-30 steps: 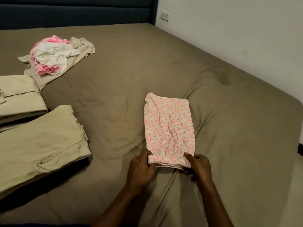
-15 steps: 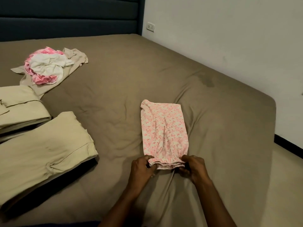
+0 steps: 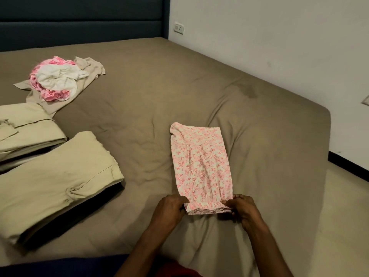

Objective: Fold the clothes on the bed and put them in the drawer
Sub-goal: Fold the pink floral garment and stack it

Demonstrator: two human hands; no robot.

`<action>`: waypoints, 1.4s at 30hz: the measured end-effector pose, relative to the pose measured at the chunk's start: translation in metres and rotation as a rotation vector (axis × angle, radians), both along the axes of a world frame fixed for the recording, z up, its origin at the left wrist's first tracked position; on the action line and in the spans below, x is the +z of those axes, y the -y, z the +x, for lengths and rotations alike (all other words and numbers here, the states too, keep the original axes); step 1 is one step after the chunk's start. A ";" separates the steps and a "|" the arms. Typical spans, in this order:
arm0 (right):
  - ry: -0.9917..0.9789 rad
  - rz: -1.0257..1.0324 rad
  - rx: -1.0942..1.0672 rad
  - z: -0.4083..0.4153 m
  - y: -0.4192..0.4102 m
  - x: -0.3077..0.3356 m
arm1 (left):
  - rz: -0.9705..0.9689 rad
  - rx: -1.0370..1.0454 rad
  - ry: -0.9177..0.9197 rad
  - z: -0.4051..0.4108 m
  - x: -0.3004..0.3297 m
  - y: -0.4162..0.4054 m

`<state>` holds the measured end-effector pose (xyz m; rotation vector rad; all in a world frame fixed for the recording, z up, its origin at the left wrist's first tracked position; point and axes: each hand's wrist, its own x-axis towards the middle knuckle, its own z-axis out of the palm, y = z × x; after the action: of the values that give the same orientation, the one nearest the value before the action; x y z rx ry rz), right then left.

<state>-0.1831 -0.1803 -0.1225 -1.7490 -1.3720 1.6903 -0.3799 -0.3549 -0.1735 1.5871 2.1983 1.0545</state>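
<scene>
A pink-and-white floral garment (image 3: 199, 164) lies folded into a long strip on the brown bed (image 3: 149, 86). My left hand (image 3: 169, 210) pinches the near left corner of its gathered hem. My right hand (image 3: 243, 208) pinches the near right corner. A loose pile of pink, white and beige clothes (image 3: 58, 82) lies far left near the headboard. No drawer is in view.
Two beige pillows (image 3: 58, 180) (image 3: 26, 128) lie at the left side of the bed. A dark blue headboard (image 3: 79, 19) runs along the back. The white wall (image 3: 279, 41) and a strip of floor (image 3: 343, 216) border the bed on the right.
The camera view has tilted and shifted, so the bed appears lower and more of the floor shows. Both hands keep hold of the garment's near hem, drawn slightly closer to me.
</scene>
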 end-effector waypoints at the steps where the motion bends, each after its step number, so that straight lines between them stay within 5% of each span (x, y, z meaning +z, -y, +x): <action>1: 0.016 0.018 0.010 0.001 0.001 -0.001 | 0.024 0.009 -0.060 0.001 0.001 0.001; 5: 0.156 0.182 0.187 0.005 -0.002 -0.006 | 0.072 0.054 -0.261 0.002 0.012 -0.002; 9: 0.441 0.698 0.392 0.008 -0.030 -0.007 | 0.062 0.049 -0.286 -0.009 0.007 -0.006; 19: 0.241 1.430 0.971 0.017 -0.063 -0.036 | -0.090 -0.184 -0.539 -0.026 -0.004 -0.021; 22: 0.208 1.364 1.049 0.011 -0.076 -0.041 | -0.038 -0.286 -0.602 -0.043 -0.017 -0.030; 29: -0.187 0.756 0.895 -0.031 -0.112 0.004 | 0.181 -0.029 -0.226 -0.049 0.024 -0.041; 33: -0.309 0.578 0.753 -0.082 -0.145 0.042 | 0.196 0.025 0.306 -0.074 0.087 -0.089; 38: -0.040 0.339 0.459 -0.147 -0.197 0.040 | 0.106 0.261 0.721 -0.137 0.084 -0.166; 42: 0.195 0.363 0.387 -0.138 -0.213 -0.001 | -0.089 0.346 0.632 -0.141 0.037 -0.157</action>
<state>-0.3216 0.0331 -0.1234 -1.5399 -2.0662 1.3453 -0.5210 -0.1975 -0.1364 0.6980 2.0493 1.3014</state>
